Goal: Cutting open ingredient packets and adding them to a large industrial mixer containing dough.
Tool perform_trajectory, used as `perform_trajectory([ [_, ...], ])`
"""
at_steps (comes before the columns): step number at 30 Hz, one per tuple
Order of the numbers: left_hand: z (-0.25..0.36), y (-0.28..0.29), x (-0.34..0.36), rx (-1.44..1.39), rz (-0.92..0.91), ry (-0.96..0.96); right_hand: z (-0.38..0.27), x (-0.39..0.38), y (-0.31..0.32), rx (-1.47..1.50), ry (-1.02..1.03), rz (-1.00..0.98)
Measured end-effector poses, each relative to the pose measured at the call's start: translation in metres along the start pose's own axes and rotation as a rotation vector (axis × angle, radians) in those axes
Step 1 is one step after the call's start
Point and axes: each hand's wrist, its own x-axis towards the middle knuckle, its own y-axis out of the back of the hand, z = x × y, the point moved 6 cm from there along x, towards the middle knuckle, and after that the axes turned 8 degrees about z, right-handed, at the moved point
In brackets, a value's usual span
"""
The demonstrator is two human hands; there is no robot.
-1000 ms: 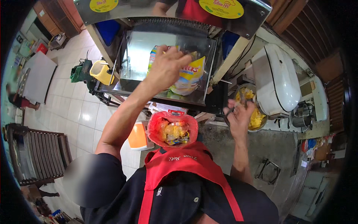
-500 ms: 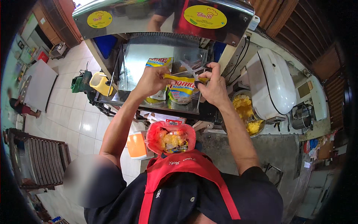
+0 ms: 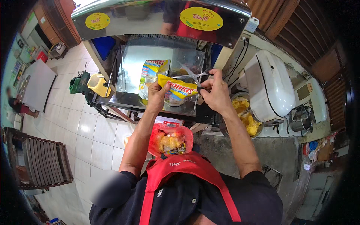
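With the fingers closed on its left edge, my left hand (image 3: 156,96) grips a yellow and white pouch (image 3: 179,90) tilted over the metal tray. My right hand (image 3: 217,91) is closed around the dark handles of a pair of scissors (image 3: 192,75). The scissors' blades are spread apart and lie along the pouch's upper edge; whether they touch it I cannot tell. Behind my left hand, a second, similar pouch (image 3: 152,72) stands on the tray, its lower right part hidden.
The metal tray (image 3: 131,80) sits below a shiny steel hood (image 3: 150,18). A red-lined bin (image 3: 189,140) with wrappers stands under the table edge. To the right are a large white lidded appliance (image 3: 272,84) and a bowl of yellow stuff (image 3: 252,129). A yellow container (image 3: 98,84) hangs at left.
My left hand has come down and nearer to me, tilting the gripped pouch. More of the second pouch now shows. The scissors stay close to the gripped pouch's top edge.
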Motion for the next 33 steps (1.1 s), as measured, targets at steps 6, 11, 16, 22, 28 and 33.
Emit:
perform_trajectory([
  [6, 0.031, -0.012, -0.014, -0.161, 0.042, -0.050, -0.002, -0.032, 0.043, 0.142, -0.101, 0.051],
  [11, 0.101, -0.033, -0.031, -0.101, 0.013, -0.109, -0.013, -0.058, 0.102, 0.008, -0.028, -0.018],
  [16, 0.104, -0.017, -0.050, -0.033, 0.038, 0.035, -0.004, -0.081, 0.099, 0.122, -0.173, -0.223],
  [22, 0.083, 0.001, -0.075, 0.008, 0.045, 0.172, -0.033, -0.088, 0.071, -0.093, -0.219, -0.346],
  [28, 0.080, 0.008, -0.087, 0.023, 0.047, 0.190, -0.032, -0.093, 0.056, -0.115, -0.134, -0.357],
  [33, 0.083, 0.013, -0.089, 0.031, 0.047, 0.187, -0.023, -0.100, 0.049, -0.052, -0.204, -0.369],
])
